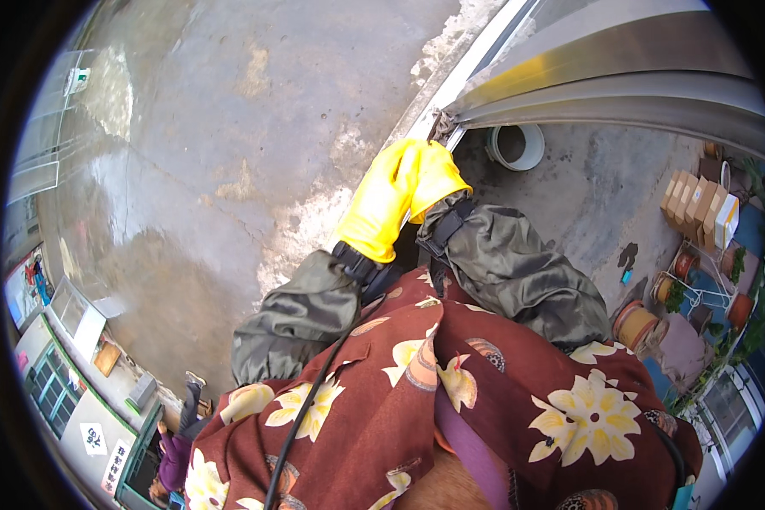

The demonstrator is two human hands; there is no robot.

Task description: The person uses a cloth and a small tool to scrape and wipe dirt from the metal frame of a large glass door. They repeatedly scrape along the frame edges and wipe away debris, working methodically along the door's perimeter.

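Both hands wear yellow rubber gloves and meet in the middle of the view, beside a pale door or window frame (446, 89). My left hand (382, 194) has its fingers bent towards the right one; what lies under them is hidden. At the fingertips of my right hand (438, 175), a crumpled grey-brown rag (445, 126) shows against the corner of the frame, and the hand appears closed on its near end. Dark green sleeves (516, 268) are strapped at the wrists.
A metal-framed panel (612, 70) stands at upper right, with a white bucket (515, 146) below it. Cardboard boxes (698, 207) and several plant pots (641, 325) sit at right. Wet-looking concrete floor (229, 127) spreads left. Another person (177, 456) is at lower left near a building (70, 408).
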